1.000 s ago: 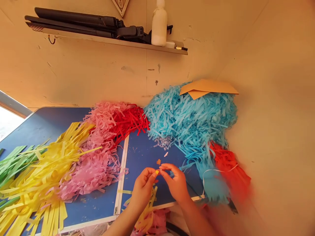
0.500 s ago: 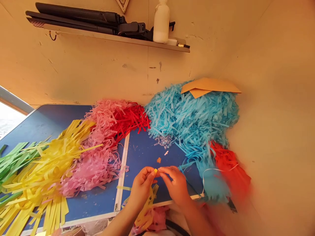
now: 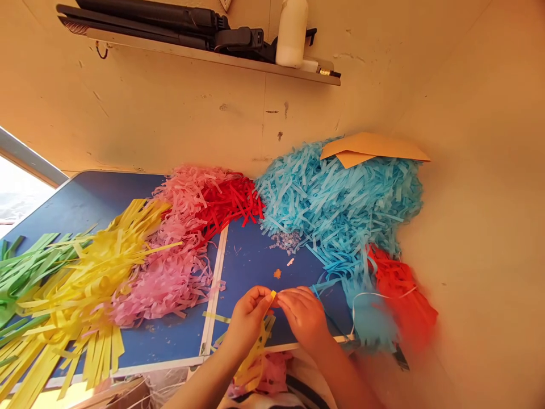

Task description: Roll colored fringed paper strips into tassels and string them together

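Note:
Near the front edge of the blue table, my left hand [image 3: 248,317] pinches a yellow paper strip [image 3: 273,294] between thumb and fingers, its folded-looking tip poking up. My right hand [image 3: 304,313] meets it from the other side, fingertips pressed together right beside that tip; whether they hold part of the strip is hidden. Below my hands, more yellow strips [image 3: 252,366] hang over the table edge above pink paper [image 3: 275,372]. A small orange scrap [image 3: 277,274] lies on the table just beyond my fingers.
Heaps of cut paper cover much of the blue table [image 3: 145,347]: green [image 3: 38,258], yellow [image 3: 102,255], pink [image 3: 166,284], red [image 3: 232,199] and light blue [image 3: 344,199]. Orange paper [image 3: 374,147] tops the blue heap. A wall shelf [image 3: 238,63] holds a white bottle [image 3: 292,34].
The view has tilted slightly, so table and shelf sit a little higher and further right. My hands stay together at the yellow strip, with only slight finger movement.

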The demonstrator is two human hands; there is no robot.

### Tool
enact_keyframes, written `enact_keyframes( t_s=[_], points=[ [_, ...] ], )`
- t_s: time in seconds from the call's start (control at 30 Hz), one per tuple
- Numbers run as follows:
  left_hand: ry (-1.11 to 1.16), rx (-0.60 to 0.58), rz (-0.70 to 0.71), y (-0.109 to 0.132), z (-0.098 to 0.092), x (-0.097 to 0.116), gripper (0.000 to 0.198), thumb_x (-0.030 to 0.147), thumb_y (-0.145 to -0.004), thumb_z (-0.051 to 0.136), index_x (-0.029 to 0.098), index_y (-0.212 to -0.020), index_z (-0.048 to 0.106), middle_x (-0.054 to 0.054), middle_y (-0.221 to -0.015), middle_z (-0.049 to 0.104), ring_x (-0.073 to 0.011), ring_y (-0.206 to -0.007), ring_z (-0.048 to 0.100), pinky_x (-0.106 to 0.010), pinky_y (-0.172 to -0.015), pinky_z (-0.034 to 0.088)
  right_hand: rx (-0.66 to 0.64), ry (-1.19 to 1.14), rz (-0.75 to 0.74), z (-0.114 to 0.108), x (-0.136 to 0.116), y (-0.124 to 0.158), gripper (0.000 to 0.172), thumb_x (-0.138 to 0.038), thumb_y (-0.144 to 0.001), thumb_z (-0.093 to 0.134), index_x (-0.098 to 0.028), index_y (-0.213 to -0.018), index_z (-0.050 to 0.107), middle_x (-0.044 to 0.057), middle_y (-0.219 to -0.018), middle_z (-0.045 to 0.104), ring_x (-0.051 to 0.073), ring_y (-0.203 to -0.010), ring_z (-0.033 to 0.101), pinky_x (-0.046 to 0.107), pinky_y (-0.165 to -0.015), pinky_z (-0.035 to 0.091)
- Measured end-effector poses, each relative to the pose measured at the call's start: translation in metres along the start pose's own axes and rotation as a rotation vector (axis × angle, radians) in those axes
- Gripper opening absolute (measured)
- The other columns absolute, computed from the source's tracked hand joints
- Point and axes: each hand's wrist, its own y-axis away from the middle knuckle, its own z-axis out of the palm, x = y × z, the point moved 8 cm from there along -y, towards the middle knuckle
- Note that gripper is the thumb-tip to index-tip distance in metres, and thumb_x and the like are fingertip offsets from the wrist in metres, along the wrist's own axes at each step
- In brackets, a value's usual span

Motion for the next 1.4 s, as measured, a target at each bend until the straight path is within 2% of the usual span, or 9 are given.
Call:
enact_keyframes(
  t_s=[0.23, 0.3, 0.37, 0.43, 0.57, 0.9, 1.07, 1.27, 1.4],
  points=[
    [0.02, 0.004, -0.022, 0.0, 0.002, -0.005, 0.036, 0.053, -0.077, 0.07, 0.018, -0.079, 0.061, -0.004, -0.077, 0.071, -0.018, -0.077, 0.066, -0.027, -0.069, 0.047, 0.029, -0.101, 0.076, 0.004, 0.008, 0.007, 0.025, -0.01, -0.094, 0.053, -0.024, -0.102, 0.071, 0.004, -0.091, 0.077, 0.02, -0.086, 0.072, 0.036, -0.08, 0.054],
    [-0.009, -0.006, -0.012, -0.001, 0.003, -0.004, 0.035, 0.052, -0.079, 0.067, 0.019, -0.081, 0.059, -0.004, -0.077, 0.071, -0.0188, -0.077, 0.067, -0.027, -0.066, 0.047, 0.048, -0.212, 0.273, 0.008, 0.025, 0.012, 0.019, -0.016, -0.091, 0.058, -0.025, -0.095, 0.074, 0.004, -0.089, 0.077, 0.021, -0.083, 0.072, 0.037, -0.08, 0.055],
    [-0.102, -0.017, 0.014, 0.0, 0.004, 0.0, 0.032, 0.052, -0.081, 0.063, 0.02, -0.083, 0.059, -0.004, -0.078, 0.071, -0.02, -0.078, 0.068, -0.027, -0.064, 0.046, 0.111, -0.429, 0.591, 0.014, 0.049, 0.022, 0.01, -0.024, -0.087, 0.065, -0.024, -0.09, 0.075, 0.004, -0.085, 0.077, 0.022, -0.08, 0.073, 0.036, -0.077, 0.056],
    [-0.251, -0.016, 0.087, 0.001, 0.005, 0.01, 0.028, 0.047, -0.084, 0.059, 0.019, -0.082, 0.061, -0.004, -0.077, 0.07, -0.0193, -0.074, 0.067, -0.027, -0.064, 0.046, 0.21, -0.705, 0.891, 0.025, 0.064, 0.034, 0.014, -0.032, -0.08, 0.073, -0.021, -0.089, 0.074, 0.005, -0.082, 0.077, 0.023, -0.078, 0.073, 0.035, -0.075, 0.057],
    [-0.478, 0.06, 0.278, 0.008, 0.006, 0.032, 0.023, 0.037, -0.088, 0.053, 0.019, -0.079, 0.065, -0.002, -0.072, 0.066, -0.0151, -0.063, 0.058, -0.026, -0.06, 0.044, 0.336, -1.019, 1.123, 0.04, 0.061, 0.04, 0.026, -0.034, -0.066, 0.085, -0.018, -0.083, 0.074, 0.005, -0.08, 0.077, 0.022, -0.078, 0.073, 0.033, -0.077, 0.057],
    [-0.561, 0.156, 0.394, 0.012, -0.002, 0.054, 0.019, 0.037, -0.084, 0.063, 0.022, -0.077, 0.072, -0.002, -0.069, 0.069, -0.0153, -0.062, 0.06, -0.024, -0.06, 0.046, 0.384, -1.115, 1.128, 0.04, 0.053, 0.035, 0.027, -0.033, -0.06, 0.088, -0.019, -0.078, 0.075, 0.004, -0.075, 0.076, 0.02, -0.073, 0.072, 0.034, -0.076, 0.058],
    [-0.67, 0.072, 0.526, 0.015, 0.007, 0.064, 0.018, 0.033, -0.088, 0.06, 0.023, -0.08, 0.073, -0.003, -0.071, 0.071, -0.016, -0.065, 0.063, -0.024, -0.062, 0.047, 0.362, -1.035, 1.051, 0.039, 0.05, 0.038, 0.022, -0.033, -0.067, 0.085, -0.02, -0.082, 0.075, 0.005, -0.08, 0.077, 0.022, -0.077, 0.073, 0.035, -0.076, 0.059],
    [-0.778, 0.05, 0.528, 0.015, 0.009, 0.062, 0.019, 0.029, -0.09, 0.057, 0.022, -0.079, 0.072, -0.003, -0.072, 0.07, -0.0154, -0.065, 0.063, -0.023, -0.061, 0.046, 0.291, -0.765, 0.915, 0.023, 0.044, 0.036, 0.016, -0.033, -0.077, 0.077, -0.02, -0.086, 0.075, 0.006, -0.086, 0.077, 0.023, -0.08, 0.073, 0.037, -0.078, 0.06],
    [-0.801, -0.032, 0.547, 0.019, 0.015, 0.059, 0.021, 0.027, -0.093, 0.053, 0.023, -0.085, 0.073, -0.004, -0.075, 0.072, -0.0154, -0.066, 0.064, -0.024, -0.064, 0.047, 0.226, -0.666, 0.857, 0.019, 0.043, 0.033, 0.016, -0.034, -0.079, 0.074, -0.02, -0.088, 0.075, 0.006, -0.085, 0.077, 0.022, -0.079, 0.073, 0.036, -0.077, 0.06]
  ],
)
